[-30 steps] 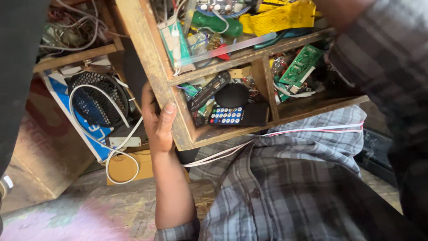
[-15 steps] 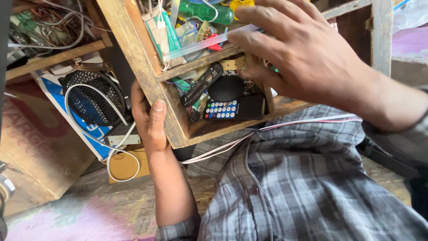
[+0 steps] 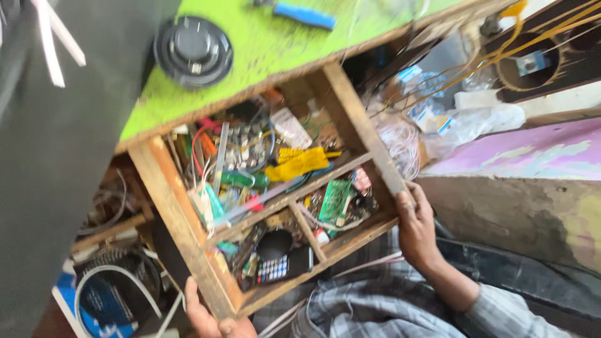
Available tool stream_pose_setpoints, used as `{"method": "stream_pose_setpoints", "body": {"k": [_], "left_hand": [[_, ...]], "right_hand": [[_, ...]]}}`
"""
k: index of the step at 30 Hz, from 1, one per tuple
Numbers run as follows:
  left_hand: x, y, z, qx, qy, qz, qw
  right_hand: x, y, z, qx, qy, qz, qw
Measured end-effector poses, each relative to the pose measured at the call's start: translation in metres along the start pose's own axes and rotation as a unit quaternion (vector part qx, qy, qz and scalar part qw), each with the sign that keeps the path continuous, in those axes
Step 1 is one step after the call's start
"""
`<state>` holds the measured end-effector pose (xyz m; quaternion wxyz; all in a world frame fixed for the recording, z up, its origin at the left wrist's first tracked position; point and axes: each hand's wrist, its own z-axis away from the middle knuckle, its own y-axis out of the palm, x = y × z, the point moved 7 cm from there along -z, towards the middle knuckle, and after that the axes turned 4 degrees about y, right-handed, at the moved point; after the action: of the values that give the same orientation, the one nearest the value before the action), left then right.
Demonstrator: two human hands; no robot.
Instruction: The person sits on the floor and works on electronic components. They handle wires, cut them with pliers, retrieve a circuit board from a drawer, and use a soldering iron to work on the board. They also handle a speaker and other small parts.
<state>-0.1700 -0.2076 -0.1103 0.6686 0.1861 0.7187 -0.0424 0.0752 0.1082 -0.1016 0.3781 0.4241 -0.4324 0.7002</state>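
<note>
An open wooden drawer [image 3: 181,225] hangs out from under a green-topped workbench [image 3: 263,44]. My left hand [image 3: 210,316] grips its near left corner from below. My right hand [image 3: 414,225] grips its near right corner. Wooden dividers split the drawer into compartments. The back compartment holds wires, a yellow part [image 3: 299,164] and a green-handled tool [image 3: 244,180]. At the front lie a green circuit board [image 3: 335,200], a black round part [image 3: 275,243] and a small black remote with coloured buttons [image 3: 280,266].
A black round speaker [image 3: 193,51] and a blue-handled tool [image 3: 304,15] lie on the bench top. A speaker with white cable [image 3: 116,289] sits at lower left. Clear bags and white wire coils [image 3: 432,125] lie right of the drawer, beside a pink surface [image 3: 532,150].
My right hand left the inside of the drawer and took hold of its right front corner. The view tilted up, showing the green bench top, and the drawer has come further out.
</note>
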Motion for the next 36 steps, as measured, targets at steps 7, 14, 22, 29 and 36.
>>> {"method": "stream_pose_setpoints", "body": {"k": [7, 14, 22, 29, 36], "left_hand": [[-0.004, 0.025, -0.047, -0.085, 0.032, -0.013, 0.996], [0.014, 0.043, -0.142, -0.130, -0.010, -0.024, 0.991], [0.033, 0.052, -0.223, -0.181, -0.017, -0.034, 0.983], [0.035, 0.052, -0.219, -0.148, 0.029, -0.007, 0.989], [0.026, 0.031, -0.177, -0.145, -0.045, 0.017, 0.988]], "right_hand": [[-0.005, 0.034, -0.049, -0.008, 0.020, -0.181, 0.983], [0.028, 0.097, -0.114, 0.037, -0.023, -0.182, 0.982], [0.066, 0.145, -0.163, 0.073, -0.059, -0.294, 0.951], [0.082, 0.131, -0.152, 0.074, -0.111, -0.177, 0.975], [0.162, 0.137, -0.098, 0.053, -0.379, 0.278, 0.881]]}}
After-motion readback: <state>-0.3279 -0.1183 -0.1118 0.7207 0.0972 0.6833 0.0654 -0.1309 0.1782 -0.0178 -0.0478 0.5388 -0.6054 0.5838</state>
